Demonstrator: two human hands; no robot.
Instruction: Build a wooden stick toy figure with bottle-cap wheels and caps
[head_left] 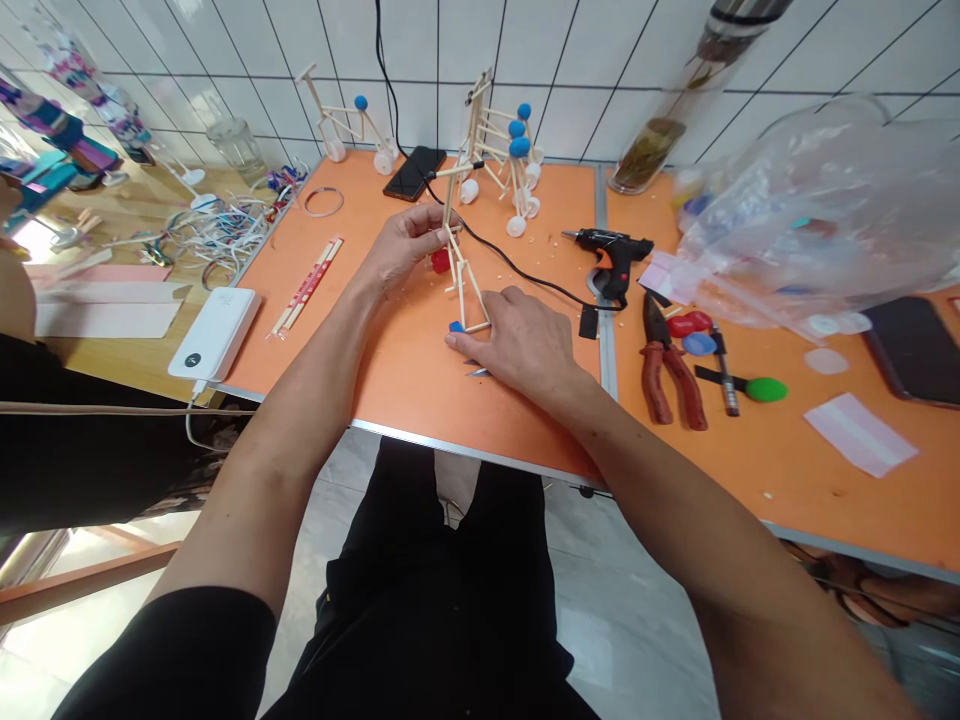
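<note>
A small frame of thin wooden sticks [459, 262] stands upright on the orange table [420, 400]. My left hand [405, 245] pinches its upright stick near a red cap [440, 261]. My right hand [521, 340] presses down at the frame's base, fingers closed beside a small blue cap [455, 327]. A small metal blade tip [477, 372] pokes out under that hand.
A black glue gun [611, 258] with its cord lies to the right, then red pliers [667, 375] and a plastic bag [817, 225]. Finished stick models [502, 150] stand by the tiled wall. A phone [414, 172], wrapped chopsticks [307, 285] and a white power bank [214, 335] lie left.
</note>
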